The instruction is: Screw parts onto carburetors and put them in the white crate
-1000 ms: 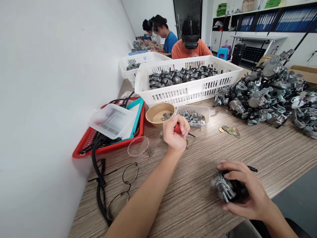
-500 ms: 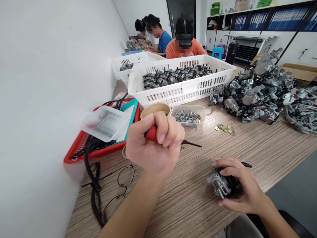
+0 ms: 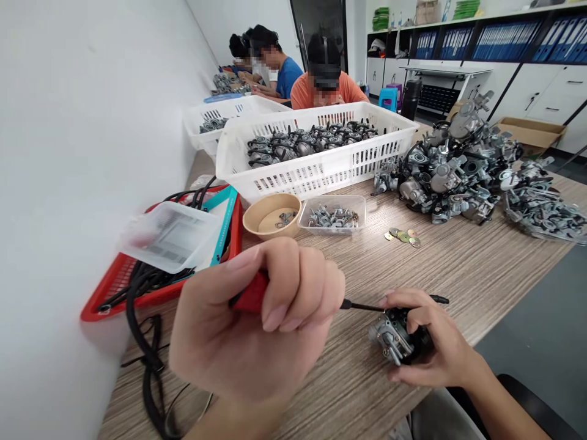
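Left of the carburetor (image 3: 389, 339) and nearest the camera, the left hand (image 3: 261, 318) is curled into a fist around a red-handled screwdriver (image 3: 252, 294). The dark shaft is aimed right, toward the carburetor's upper side; whether the tip is touched to it cannot be told. On the carburetor's right side the right hand (image 3: 433, 342) is wrapped, thumb on the near side, fingers over the far side. The carburetor is held at the table (image 3: 343, 382), near its front edge; on or just above it, cannot tell.

Well left of the carburetor, black cables (image 3: 142, 342) are draped from a red basket (image 3: 92, 308), on which a clear plastic tray (image 3: 172, 235) is laid. Just beyond the carburetor, loose metal discs (image 3: 403, 237) are scattered. Farther beyond, to its left, a tan bowl (image 3: 257, 225) and a clear box (image 3: 362, 214) of small metal parts are set side by side. Beyond it to the right, more carburetors (image 3: 444, 174) are heaped. Behind all these from the carburetor, a white basket (image 3: 298, 177) is filled with similar units. Farthest beyond it, a person in orange (image 3: 353, 91) is seen bent forward, and blue binders (image 3: 507, 41) are shelved to the right.
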The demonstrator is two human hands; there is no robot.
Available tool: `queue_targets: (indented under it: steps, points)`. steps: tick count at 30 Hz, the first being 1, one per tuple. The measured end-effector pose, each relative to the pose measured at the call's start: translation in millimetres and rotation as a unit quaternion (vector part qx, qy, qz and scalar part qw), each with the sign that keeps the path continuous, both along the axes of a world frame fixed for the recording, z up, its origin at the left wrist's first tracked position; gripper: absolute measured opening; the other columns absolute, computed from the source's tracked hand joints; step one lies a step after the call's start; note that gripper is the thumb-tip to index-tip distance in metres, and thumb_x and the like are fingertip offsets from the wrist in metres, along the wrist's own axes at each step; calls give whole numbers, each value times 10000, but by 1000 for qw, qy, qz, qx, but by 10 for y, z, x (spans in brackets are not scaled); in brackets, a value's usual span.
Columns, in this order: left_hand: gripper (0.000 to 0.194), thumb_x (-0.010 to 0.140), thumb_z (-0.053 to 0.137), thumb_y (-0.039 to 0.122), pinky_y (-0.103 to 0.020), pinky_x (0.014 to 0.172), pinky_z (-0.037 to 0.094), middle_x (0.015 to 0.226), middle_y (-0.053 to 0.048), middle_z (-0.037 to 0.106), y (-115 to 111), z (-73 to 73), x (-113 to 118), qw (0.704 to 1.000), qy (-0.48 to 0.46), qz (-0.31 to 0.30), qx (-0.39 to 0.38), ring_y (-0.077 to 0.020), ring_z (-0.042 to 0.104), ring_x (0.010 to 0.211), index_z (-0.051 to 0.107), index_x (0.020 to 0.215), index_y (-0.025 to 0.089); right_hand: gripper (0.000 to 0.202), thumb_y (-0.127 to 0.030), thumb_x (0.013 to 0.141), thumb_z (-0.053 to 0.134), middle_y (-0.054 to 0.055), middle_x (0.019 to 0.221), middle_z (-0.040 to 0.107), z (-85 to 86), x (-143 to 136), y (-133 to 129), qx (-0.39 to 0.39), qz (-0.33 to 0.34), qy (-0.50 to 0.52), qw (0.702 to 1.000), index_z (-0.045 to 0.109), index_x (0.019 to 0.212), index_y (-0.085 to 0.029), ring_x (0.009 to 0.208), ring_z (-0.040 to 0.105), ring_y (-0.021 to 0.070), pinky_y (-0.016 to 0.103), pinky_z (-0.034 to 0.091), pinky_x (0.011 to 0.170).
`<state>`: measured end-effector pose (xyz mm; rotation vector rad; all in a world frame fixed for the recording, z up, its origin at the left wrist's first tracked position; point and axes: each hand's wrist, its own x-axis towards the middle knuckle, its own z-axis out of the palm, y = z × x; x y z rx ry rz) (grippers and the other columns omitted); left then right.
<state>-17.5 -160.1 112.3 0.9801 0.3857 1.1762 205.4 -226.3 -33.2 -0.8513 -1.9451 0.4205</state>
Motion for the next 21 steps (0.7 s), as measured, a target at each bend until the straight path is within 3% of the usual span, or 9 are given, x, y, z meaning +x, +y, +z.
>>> queue_targets:
  steps: [4, 10, 21]
  points:
    - [613, 917, 650, 360, -282, 390, 280, 405, 48, 233, -5, -20, -7, 999, -36, -15, -12, -75, 278, 390, 268, 468, 190, 479, -559, 899, 836, 130, 1204, 772, 2, -3, 2, 3, 0, -2, 1000, 481, 1043, -272, 1148, 769, 293, 434, 623, 968]
    - [647, 915, 701, 410, -293, 417, 306, 398, 38, 247, 0, 41, -69, 998, 38, -54, -18, -83, 304, 402, 293, 471, 177, 484, -539, 885, 855, 139, 1209, 774, 2, 4, 1, -1, -1, -7, 1000, 480, 1043, -276, 1159, 766, 306, 447, 627, 956]
    - [603, 895, 666, 350, -282, 413, 250, 414, 57, 206, -31, -59, 68, 998, -41, -24, -47, -69, 263, 395, 251, 487, 191, 480, -543, 893, 846, 144, 1199, 774, 12, 5, -3, 5, -3, -15, 1000, 474, 1039, -276, 1152, 770, 310, 448, 639, 934]
